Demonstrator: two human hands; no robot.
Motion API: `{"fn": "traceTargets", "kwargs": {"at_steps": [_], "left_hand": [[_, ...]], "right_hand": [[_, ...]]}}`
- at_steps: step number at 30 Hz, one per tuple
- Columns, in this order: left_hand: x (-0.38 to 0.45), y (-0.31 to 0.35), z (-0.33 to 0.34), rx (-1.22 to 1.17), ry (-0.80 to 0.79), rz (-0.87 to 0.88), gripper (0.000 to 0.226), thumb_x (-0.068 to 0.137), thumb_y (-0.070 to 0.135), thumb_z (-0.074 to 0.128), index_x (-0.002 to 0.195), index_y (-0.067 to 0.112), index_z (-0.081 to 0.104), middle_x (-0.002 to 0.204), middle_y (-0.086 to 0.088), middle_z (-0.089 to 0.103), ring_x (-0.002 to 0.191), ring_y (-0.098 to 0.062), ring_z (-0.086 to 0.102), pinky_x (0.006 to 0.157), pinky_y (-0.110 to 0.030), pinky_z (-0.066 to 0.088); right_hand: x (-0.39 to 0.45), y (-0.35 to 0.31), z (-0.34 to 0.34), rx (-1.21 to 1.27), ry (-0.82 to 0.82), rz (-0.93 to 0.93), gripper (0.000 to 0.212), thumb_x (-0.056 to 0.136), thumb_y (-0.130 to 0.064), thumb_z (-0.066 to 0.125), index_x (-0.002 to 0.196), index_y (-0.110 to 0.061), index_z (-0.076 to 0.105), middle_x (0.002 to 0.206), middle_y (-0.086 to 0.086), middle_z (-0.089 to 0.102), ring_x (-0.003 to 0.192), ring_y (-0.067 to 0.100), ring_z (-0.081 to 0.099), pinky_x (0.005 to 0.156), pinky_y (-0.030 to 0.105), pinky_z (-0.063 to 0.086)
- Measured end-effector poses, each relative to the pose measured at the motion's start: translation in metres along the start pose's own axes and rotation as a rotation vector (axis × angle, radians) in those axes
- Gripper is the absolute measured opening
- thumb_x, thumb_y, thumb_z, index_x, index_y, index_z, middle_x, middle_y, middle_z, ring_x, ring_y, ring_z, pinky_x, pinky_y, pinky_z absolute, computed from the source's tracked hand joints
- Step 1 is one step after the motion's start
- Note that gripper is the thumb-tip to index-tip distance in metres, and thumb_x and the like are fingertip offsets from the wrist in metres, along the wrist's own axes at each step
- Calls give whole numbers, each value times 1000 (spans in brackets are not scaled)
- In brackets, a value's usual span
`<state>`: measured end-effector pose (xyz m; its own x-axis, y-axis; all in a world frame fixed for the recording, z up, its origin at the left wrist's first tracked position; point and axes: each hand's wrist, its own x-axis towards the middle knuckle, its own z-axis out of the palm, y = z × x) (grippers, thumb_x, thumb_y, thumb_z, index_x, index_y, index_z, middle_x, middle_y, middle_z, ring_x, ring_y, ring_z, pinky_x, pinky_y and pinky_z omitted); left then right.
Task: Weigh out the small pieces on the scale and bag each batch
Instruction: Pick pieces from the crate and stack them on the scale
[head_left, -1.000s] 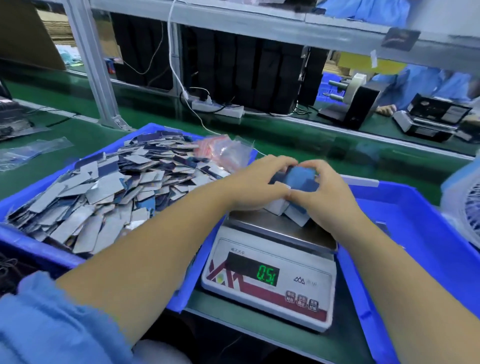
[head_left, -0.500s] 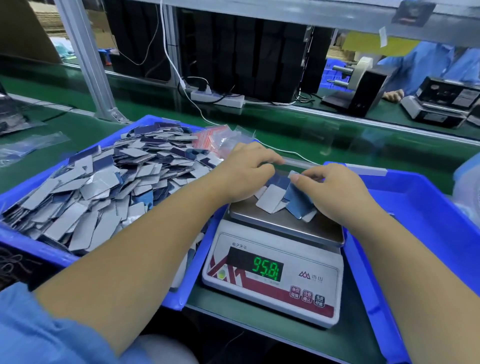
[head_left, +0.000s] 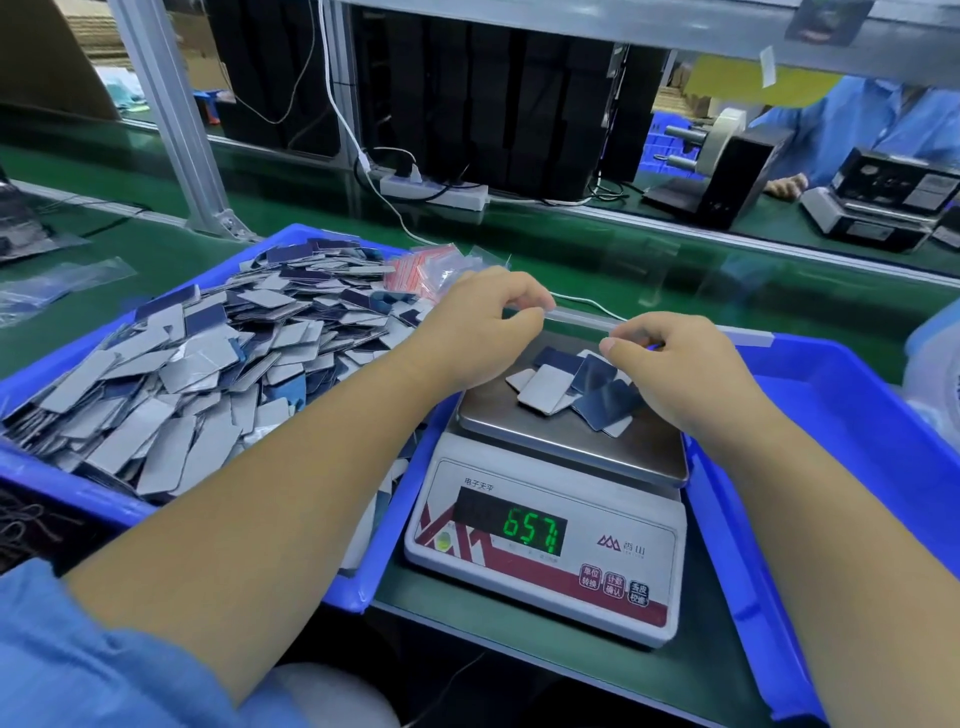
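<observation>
A white digital scale (head_left: 545, 551) stands between two blue bins, its green display lit. Several small blue and grey rectangular pieces (head_left: 574, 387) lie in a loose heap on its steel pan, apparently inside a clear bag. My left hand (head_left: 483, 325) and my right hand (head_left: 675, 364) hover over the back of the pan. Each pinches one end of the bag's clear top strip (head_left: 582, 318), stretched between them. The left blue bin (head_left: 67, 491) holds a big pile of the same pieces (head_left: 182, 364).
A bundle of red-and-white small bags (head_left: 421, 273) lies at the far corner of the left bin. The right blue bin (head_left: 857, 447) sits beside the scale. Behind run a green belt, a power strip (head_left: 436, 192), a metal post (head_left: 171, 114) and another worker's station.
Earlier both hands cupped the pieces together over the pan. They then set them down and spread apart, and now pinch the clear strip. The scale reading has changed.
</observation>
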<state>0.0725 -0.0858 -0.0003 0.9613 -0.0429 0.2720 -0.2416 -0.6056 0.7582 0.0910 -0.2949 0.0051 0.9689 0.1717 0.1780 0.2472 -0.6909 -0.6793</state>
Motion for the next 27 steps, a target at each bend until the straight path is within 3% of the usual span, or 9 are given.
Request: {"fn": "traceTargets", "kwargs": {"at_steps": [4,8,13,18,22,25,27], "left_hand": [[0,-1,-1,23,7,0,21,98,21,52,103,37,64,117,11,61,113,-3,47,77,0,29],[1,-2,-1,42,20,-6,22,96,20,53,101,38,64,107,15,60,100,1,49,73,6,29],[4,-6,-3,62,24,-78,22,93,20,52,99,38,62,93,14,55,75,-1,50,62,-15,36],[4,-5,-25,132,8,-256,6,90,22,53,95,24,58,83,5,58,67,-15,53,60,-28,40],[1,-8,-57,473,-224,-383,14,89,25,63,93,12,66,95,-7,67,72,-22,55,61,-27,41],[-5,-9,-70,621,-401,-427,23,80,39,79,95,24,69,97,5,68,79,-18,60,67,-28,46],[-8,-10,-72,666,-475,-430,34,73,46,84,99,33,67,102,12,64,91,-14,61,81,-32,51]], "right_hand": [[1,1,-1,33,-2,18,9,89,-36,66,83,-31,69,82,-15,67,79,13,63,66,29,44],[0,0,-1,54,6,24,8,88,-35,66,83,-31,70,81,-15,67,77,12,63,63,28,43],[0,1,-2,72,3,25,10,88,-33,66,79,-32,71,73,-18,66,73,7,60,61,27,43],[1,3,-2,78,-5,26,11,88,-31,66,78,-30,71,66,-29,62,70,5,56,61,27,41],[1,2,-3,78,-10,16,13,88,-30,65,77,-31,70,68,-31,62,71,7,57,60,28,41],[2,1,-2,87,-16,11,12,88,-29,65,77,-30,71,67,-29,62,71,10,59,61,28,42],[2,1,-2,88,-18,3,13,88,-28,65,77,-30,71,65,-28,62,71,11,59,61,29,42]]}}
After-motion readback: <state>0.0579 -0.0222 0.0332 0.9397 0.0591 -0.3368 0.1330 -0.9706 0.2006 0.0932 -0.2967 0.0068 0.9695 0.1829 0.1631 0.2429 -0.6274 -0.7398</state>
